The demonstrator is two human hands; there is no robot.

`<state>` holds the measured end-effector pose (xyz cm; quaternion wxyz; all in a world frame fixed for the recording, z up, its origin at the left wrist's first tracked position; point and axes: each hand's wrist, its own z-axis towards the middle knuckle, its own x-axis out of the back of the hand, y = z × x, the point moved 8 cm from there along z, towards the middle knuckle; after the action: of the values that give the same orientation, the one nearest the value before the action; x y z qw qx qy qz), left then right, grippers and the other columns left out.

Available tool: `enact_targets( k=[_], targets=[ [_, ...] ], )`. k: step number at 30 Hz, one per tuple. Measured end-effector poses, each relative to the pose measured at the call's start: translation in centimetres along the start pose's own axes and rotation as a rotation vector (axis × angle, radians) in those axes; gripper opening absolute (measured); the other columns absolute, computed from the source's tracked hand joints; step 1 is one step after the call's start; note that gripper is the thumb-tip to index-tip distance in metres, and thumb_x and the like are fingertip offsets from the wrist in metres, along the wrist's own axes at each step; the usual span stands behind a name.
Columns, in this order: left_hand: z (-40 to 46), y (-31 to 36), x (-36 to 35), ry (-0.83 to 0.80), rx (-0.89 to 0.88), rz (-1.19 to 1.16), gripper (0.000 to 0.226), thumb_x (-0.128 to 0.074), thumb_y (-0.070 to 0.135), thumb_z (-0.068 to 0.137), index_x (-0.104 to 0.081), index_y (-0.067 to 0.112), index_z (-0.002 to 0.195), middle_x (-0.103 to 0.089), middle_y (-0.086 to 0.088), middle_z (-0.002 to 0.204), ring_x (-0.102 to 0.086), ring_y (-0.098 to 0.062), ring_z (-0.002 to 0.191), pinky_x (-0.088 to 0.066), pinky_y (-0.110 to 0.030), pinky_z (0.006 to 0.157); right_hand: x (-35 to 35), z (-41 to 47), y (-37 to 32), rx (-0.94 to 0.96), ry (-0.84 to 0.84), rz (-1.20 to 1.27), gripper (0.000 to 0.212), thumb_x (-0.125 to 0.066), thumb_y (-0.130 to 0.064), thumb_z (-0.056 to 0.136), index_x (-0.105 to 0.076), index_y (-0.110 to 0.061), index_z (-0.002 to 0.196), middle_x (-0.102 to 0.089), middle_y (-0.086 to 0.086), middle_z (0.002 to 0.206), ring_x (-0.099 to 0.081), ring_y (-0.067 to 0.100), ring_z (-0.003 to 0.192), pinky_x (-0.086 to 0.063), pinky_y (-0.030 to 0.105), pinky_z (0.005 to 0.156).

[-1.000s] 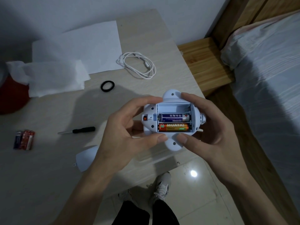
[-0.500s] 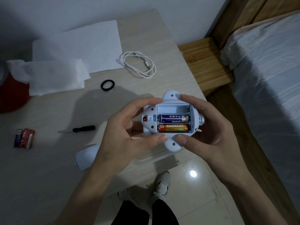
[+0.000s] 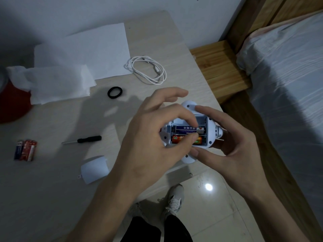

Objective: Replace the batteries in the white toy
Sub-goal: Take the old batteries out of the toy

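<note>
**Fingers in the open battery bay**

The toy sits right of centre in the frame, held just above the near edge of the bench, underside up, so its open bay faces the camera. Two batteries lie in the bay: a blue battery in the upper slot and an orange battery in the lower one, with an empty space above them. The right hand grips the toy from the right, forefinger over its upper lobe and thumb on its lower lobe, which steadies the shell and keeps the bay level. The left hand reaches in from the left, thumb and forefinger curled and closing on the batteries near their right ends; whether it actually pinches one I cannot tell. That looks like prising a cell out or seating one.

The cover lies on the bench at lower centre-left, off the toy. Left of it lie a screwdriver and, near the left edge, a battery pack, both within reach.

Further up are a black ring, a coiled cable, a paper sheet and a tissue overlapping something red at the left edge.

The bench is pale wood grain against a white wall. A wooden bed fills the right, and a glossy tiled floor shows below, with the person's shoes.
</note>
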<state>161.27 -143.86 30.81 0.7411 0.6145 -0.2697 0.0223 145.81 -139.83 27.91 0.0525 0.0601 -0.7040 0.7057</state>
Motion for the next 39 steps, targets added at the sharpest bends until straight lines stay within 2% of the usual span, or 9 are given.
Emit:
enact_targets(
  k=[5, 9, 11, 16, 20, 25, 29, 35, 39],
  targets=[
    [0.2, 0.2, -1.0, -0.179, -0.041, 0.044, 0.011, -0.075, 0.025, 0.086, -0.081, 0.027, 0.095, -0.056, 0.009, 0.139, -0.051, -0.024, 0.132, -0.05, -0.031, 0.099, 0.0, 0.0, 0.0, -0.034, -0.033, 0.069, 0.067, -0.088, -0.013, 0.075, -0.062, -0.02, 0.136, -0.073, -0.001, 0.126, -0.074, 0.019, 0.111, -0.062, 0.032, 0.089],
    [0.3, -0.1, -1.2, -0.26, -0.04, 0.087, 0.013, -0.077, 0.023, 0.088, -0.082, 0.03, 0.097, -0.056, 0.01, 0.138, -0.045, -0.024, 0.134, -0.042, -0.027, 0.105, 0.0, 0.0, 0.2, -0.036, -0.055, 0.078, 0.072, -0.091, -0.018, 0.07, -0.063, -0.022, 0.136, -0.074, 0.001, 0.124, -0.074, 0.022, 0.11, -0.063, 0.033, 0.087],
    [0.4, -0.2, -1.2, -0.254, -0.031, 0.11, 0.012, -0.077, 0.025, 0.086, -0.082, 0.031, 0.096, -0.057, 0.012, 0.137, -0.046, -0.021, 0.134, -0.039, -0.024, 0.107, 0.0, 0.0, 0.2, -0.036, -0.056, 0.079, 0.07, -0.087, -0.022, 0.071, -0.063, -0.023, 0.136, -0.073, 0.0, 0.124, -0.074, 0.022, 0.11, -0.063, 0.034, 0.087],
    [0.5, -0.7, -0.7, -0.145, 0.115, 0.062, 0.013, -0.087, 0.019, 0.077, -0.082, 0.03, 0.083, -0.059, 0.02, 0.135, -0.054, -0.012, 0.129, -0.052, -0.04, 0.1, -0.3, -0.1, -0.2, -0.003, -0.028, 0.03, 0.07, -0.092, -0.022, 0.071, -0.063, -0.025, 0.134, -0.072, -0.002, 0.125, -0.074, 0.02, 0.108, -0.063, 0.03, 0.084],
    [0.4, -1.1, -0.4, -0.104, 0.208, 0.023, 0.015, -0.09, 0.019, 0.07, -0.081, 0.029, 0.075, -0.061, 0.021, 0.135, -0.064, -0.004, 0.118, -0.059, -0.035, 0.093, -0.4, -0.1, -0.4, 0.034, -0.028, -0.049, 0.071, -0.089, -0.027, 0.07, -0.062, -0.024, 0.135, -0.07, -0.005, 0.126, -0.072, 0.02, 0.111, -0.063, 0.031, 0.084],
    [0.1, -1.3, -0.4, -0.079, 0.266, 0.073, 0.014, -0.09, 0.022, 0.067, -0.079, 0.029, 0.072, -0.061, 0.024, 0.134, -0.064, 0.0, 0.117, -0.059, -0.033, 0.092, -0.5, -0.1, -0.4, 0.07, -0.023, -0.152, 0.071, -0.091, -0.023, 0.071, -0.062, -0.028, 0.136, -0.069, -0.009, 0.124, -0.07, 0.02, 0.111, -0.063, 0.034, 0.081],
    [0.0, -1.2, -0.8, -0.073, 0.266, 0.09, 0.014, -0.089, 0.022, 0.066, -0.076, 0.027, 0.069, -0.061, 0.023, 0.134, -0.064, -0.004, 0.117, -0.059, -0.035, 0.091, -0.7, -0.2, -0.3, 0.095, -0.02, -0.212, 0.071, -0.093, -0.02, 0.073, -0.062, -0.026, 0.137, -0.069, -0.008, 0.123, -0.07, 0.019, 0.108, -0.063, 0.035, 0.079],
    [-0.4, -1.3, -1.9, -0.075, 0.249, 0.076, 0.018, -0.076, 0.026, 0.061, -0.059, 0.025, 0.061, -0.065, 0.016, 0.123, -0.07, -0.009, 0.098, -0.056, -0.03, 0.071, -1.0, -0.4, -0.2, 0.139, -0.024, -0.31, 0.066, -0.089, -0.022, 0.072, -0.067, -0.019, 0.134, -0.07, -0.003, 0.119, -0.07, 0.017, 0.103, -0.062, 0.03, 0.075],
    [-0.5, -1.3, -2.1, -0.066, 0.235, 0.034, 0.016, -0.075, 0.023, 0.062, -0.059, 0.023, 0.062, -0.065, 0.014, 0.118, -0.068, -0.01, 0.104, -0.056, -0.032, 0.075, -0.8, -0.6, -0.1, 0.143, -0.012, -0.306, 0.065, -0.09, -0.018, 0.071, -0.068, -0.02, 0.132, -0.071, -0.002, 0.115, -0.07, 0.018, 0.099, -0.062, 0.03, 0.074]
  ],
)
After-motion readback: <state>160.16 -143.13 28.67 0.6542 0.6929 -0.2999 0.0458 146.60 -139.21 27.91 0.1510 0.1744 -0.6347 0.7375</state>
